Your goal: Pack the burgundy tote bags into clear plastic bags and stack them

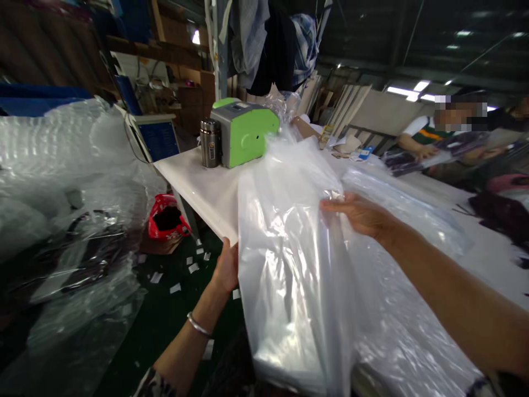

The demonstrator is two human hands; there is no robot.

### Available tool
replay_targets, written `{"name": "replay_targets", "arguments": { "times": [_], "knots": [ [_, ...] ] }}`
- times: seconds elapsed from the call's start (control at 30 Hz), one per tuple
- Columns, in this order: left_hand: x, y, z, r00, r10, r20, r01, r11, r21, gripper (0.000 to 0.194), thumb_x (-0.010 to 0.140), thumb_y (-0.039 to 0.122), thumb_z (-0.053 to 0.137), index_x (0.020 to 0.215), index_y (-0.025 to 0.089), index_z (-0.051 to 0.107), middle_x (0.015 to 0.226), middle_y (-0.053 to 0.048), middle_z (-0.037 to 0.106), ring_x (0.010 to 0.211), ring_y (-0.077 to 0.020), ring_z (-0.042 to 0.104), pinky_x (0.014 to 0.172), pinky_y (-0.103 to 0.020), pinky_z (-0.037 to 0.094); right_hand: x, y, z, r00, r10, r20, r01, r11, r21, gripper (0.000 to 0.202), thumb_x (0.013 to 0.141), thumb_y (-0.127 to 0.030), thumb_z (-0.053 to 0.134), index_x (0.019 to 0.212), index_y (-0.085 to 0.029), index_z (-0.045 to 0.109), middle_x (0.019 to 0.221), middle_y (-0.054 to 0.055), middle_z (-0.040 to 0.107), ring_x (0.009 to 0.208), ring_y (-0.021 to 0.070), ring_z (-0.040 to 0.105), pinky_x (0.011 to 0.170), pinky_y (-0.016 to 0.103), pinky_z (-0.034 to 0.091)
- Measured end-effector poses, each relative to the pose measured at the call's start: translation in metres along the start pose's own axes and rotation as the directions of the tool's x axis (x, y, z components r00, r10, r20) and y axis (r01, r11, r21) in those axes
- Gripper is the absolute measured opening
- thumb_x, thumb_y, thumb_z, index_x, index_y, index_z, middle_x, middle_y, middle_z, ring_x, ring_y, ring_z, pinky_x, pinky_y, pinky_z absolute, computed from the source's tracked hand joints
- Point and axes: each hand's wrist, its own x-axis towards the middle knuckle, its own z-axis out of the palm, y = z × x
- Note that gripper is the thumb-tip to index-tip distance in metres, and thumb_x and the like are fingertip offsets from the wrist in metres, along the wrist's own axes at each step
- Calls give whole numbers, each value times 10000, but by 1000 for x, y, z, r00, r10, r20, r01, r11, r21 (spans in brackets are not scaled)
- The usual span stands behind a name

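Observation:
A large translucent plastic bag [285,264] hangs over the near edge of the white table [210,187], its upper part lying on the tabletop. My right hand [366,215] is closed on the bag's right side, thumb and fingers pinching the film. At the bag's left edge is my left hand [227,267], its fingers partly hidden behind the plastic and closed on that edge. More clear plastic sheeting [405,298] spreads under and beside my right arm. Beyond the bag stands a green and grey machine [248,132], with a steel flask [210,143] at its left.
Air-cushion film [74,165] is heaped at the left. A red bag [166,218] sits on the floor among paper scraps. Across the table at the right, a person [430,138] handles a dark item in plastic. Dark cloth [502,218] lies at the right edge.

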Motion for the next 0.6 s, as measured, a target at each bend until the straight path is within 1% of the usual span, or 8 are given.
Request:
{"name": "replay_targets", "arguments": {
  "times": [0.1, 0.2, 0.37, 0.43, 0.47, 0.53, 0.57, 0.6],
  "knots": [
    [0, 3, -11, 998, 69, 0, -69, 996, 64, 503, 905, 619, 589, 1062, 146, 661, 838, -57, 726, 673, -168, 686, 588, -270, 566, 4, 3, -8, 1000, 6, 21, -6, 1000, 4, 434, 531, -370, 958, 793, -140, 699, 724, 37, 720, 624, 159, 653, 566, 263, 544],
    [-2, -3, -10, 995, 80, 64, -94, 964, 251, 495, 781, 461, 804, 1146, 163, 648, 966, -69, 742, 746, -173, 700, 625, -255, 571, 9, 10, -13, 999, 33, 8, -34, 998, 51, 397, 536, -329, 958, 768, -142, 695, 694, 29, 708, 584, 142, 632, 535, 250, 538],
    [4, -18, -9, 994, 113, 8, -102, 861, 498, 555, 669, 411, 855, 1109, 142, 651, 976, -83, 738, 799, -201, 688, 733, -303, 563, 13, 22, -15, 997, 82, -8, -81, 988, 135, 332, 589, -278, 936, 745, -152, 671, 666, 14, 687, 559, 135, 619, 516, 250, 554],
    [7, -19, -12, 958, 286, -24, -192, 700, 688, 492, 674, 441, 810, 1040, 150, 656, 911, -68, 712, 781, -216, 670, 722, -331, 548, 12, 25, -14, 995, 97, 3, -96, 983, 156, 309, 640, -294, 915, 758, -157, 664, 675, 18, 687, 571, 141, 625, 533, 268, 576],
    [7, -18, -13, 910, 415, -15, -243, 561, 791, 465, 682, 437, 786, 1034, 164, 652, 909, -61, 693, 793, -225, 660, 725, -347, 541, 11, 26, -13, 994, 106, 14, -107, 981, 161, 300, 665, -308, 903, 766, -158, 663, 680, 21, 688, 577, 145, 627, 539, 279, 585],
    [3, -16, -10, 762, 642, 82, -302, 241, 922, 437, 722, 405, 736, 1089, 190, 636, 962, -59, 654, 865, -243, 639, 775, -386, 530, 8, 30, -10, 992, 120, 38, -125, 978, 167, 294, 699, -335, 887, 775, -160, 664, 688, 29, 687, 593, 153, 633, 544, 290, 593],
    [0, -16, -4, 701, 698, 146, -317, 122, 941, 429, 754, 390, 708, 1129, 201, 623, 994, -61, 638, 897, -245, 628, 805, -404, 525, 7, 32, -7, 991, 127, 49, -134, 977, 167, 295, 705, -344, 885, 774, -160, 665, 693, 32, 687, 603, 156, 636, 543, 289, 592],
    [-3, -17, 3, 674, 712, 197, -338, 60, 939, 414, 790, 382, 679, 1159, 206, 611, 1020, -65, 628, 917, -241, 619, 828, -414, 520, 6, 34, -4, 989, 136, 64, -145, 976, 165, 297, 711, -354, 882, 773, -158, 668, 700, 35, 688, 614, 158, 639, 544, 288, 590]
  ]
}}
